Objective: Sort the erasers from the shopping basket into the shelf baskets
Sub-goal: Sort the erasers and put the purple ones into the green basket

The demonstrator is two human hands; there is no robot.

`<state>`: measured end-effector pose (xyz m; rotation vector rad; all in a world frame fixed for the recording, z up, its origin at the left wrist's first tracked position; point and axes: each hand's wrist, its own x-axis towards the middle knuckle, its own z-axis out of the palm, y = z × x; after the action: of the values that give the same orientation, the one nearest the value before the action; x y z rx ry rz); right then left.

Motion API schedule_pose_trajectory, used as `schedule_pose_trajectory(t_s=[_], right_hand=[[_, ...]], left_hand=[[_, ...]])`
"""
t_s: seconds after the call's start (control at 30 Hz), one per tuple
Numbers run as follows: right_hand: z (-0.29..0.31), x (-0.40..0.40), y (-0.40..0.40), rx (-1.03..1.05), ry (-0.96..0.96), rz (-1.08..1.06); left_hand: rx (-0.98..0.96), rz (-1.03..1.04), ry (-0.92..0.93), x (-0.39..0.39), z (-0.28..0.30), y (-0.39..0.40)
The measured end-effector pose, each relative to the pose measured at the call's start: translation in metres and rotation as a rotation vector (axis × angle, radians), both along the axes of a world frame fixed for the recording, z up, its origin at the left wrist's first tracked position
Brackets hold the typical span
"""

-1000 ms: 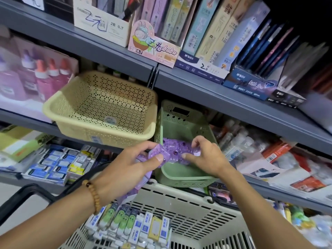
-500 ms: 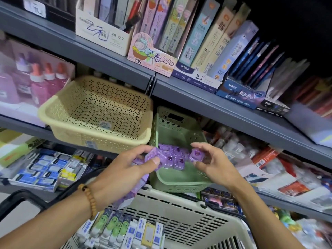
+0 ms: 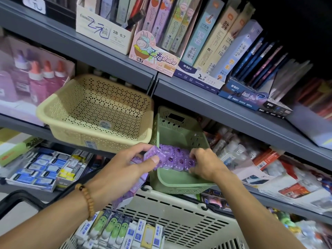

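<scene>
A strip of purple erasers (image 3: 175, 159) stretches over the front rim of the green shelf basket (image 3: 181, 185). My left hand (image 3: 124, 169) pinches its left end, with more purple packets hanging below the palm. At the strip's right end, my right hand (image 3: 204, 165) grips it inside the green basket. The beige perforated shelf basket (image 3: 97, 112) sits to the left with nothing visible in it. Below, the white shopping basket (image 3: 179, 218) holds several green and blue-white eraser packs (image 3: 124, 232).
Grey shelf edges (image 3: 197, 94) run above the baskets, with boxes of pencil leads and pens on top. Boxes of blue erasers (image 3: 41, 169) lie at lower left; packaged stationery crowds the right. The shopping basket's black handle (image 3: 19, 196) curves at left.
Both hands have carried the purple strip further over the green basket's rim, and my right hand has dropped lower inside it. The view has tilted slightly upward.
</scene>
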<state>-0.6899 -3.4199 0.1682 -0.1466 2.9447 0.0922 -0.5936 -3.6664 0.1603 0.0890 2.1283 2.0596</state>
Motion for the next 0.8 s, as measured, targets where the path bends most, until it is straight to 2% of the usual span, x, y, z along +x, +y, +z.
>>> schedule_pose_trajectory(t_s=[0.27,0.4,0.43,0.53,0.57,0.6,0.67,0.8], right_hand=[[-0.001,-0.001,-0.002,0.028,0.005,-0.011],[0.01,0.01,-0.008,0.026,0.13,0.044],[0.014,0.014,-0.011,-0.081,0.161,0.066],[0.029,0.034,-0.034,-0.71,0.089,0.103],[0.034,0.042,-0.042,-0.869,0.061,0.139],[0.038,0.05,-0.049,-0.945,0.051,0.198],[0.041,0.061,-0.06,-0.927,0.075,0.329],[0.038,0.065,-0.075,-0.695,0.178,0.414]], left_hand=[[0.023,0.005,-0.014,-0.002,-0.002,0.0],[0.142,0.008,-0.078,-0.002,0.001,0.002],[0.183,0.011,-0.122,-0.001,0.002,0.002],[0.333,0.044,-0.273,-0.002,0.002,0.002],[0.373,0.055,-0.31,-0.003,0.002,0.002],[0.399,0.059,-0.329,-0.004,0.002,0.002],[0.406,0.043,-0.327,-0.004,0.001,0.002],[0.345,0.003,-0.306,-0.003,0.001,0.004]])
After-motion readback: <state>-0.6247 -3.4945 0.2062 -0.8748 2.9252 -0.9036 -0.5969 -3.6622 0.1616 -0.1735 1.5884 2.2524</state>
